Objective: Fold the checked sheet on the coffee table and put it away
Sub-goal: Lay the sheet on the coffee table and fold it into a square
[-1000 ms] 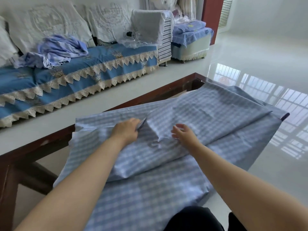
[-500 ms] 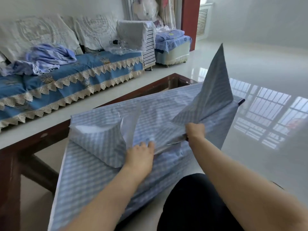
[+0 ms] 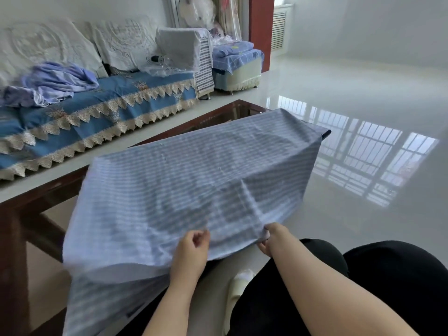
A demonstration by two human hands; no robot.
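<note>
The blue-and-white checked sheet (image 3: 184,180) lies folded over the dark wooden coffee table (image 3: 43,190), its near edge hanging off the table toward me. My left hand (image 3: 191,253) pinches that near edge with curled fingers. To its right, my right hand (image 3: 271,238) grips the same edge at a corner fold. The sheet is stretched between my hands and the table's far corner. Motion blurs the cloth near my hands.
A sofa with a blue lace-trimmed cover (image 3: 101,110) stands behind the table, with a crumpled lilac cloth (image 3: 55,83) on it. A small stool with folded blue bedding (image 3: 237,64) is beyond it. Glossy white floor (image 3: 363,117) spreads to the right. My dark-clothed legs (image 3: 363,287) are below.
Both hands pulled the lifted top layer toward me and down. The raised right corner has dropped flat, and my hands now hold the near edge off the table.
</note>
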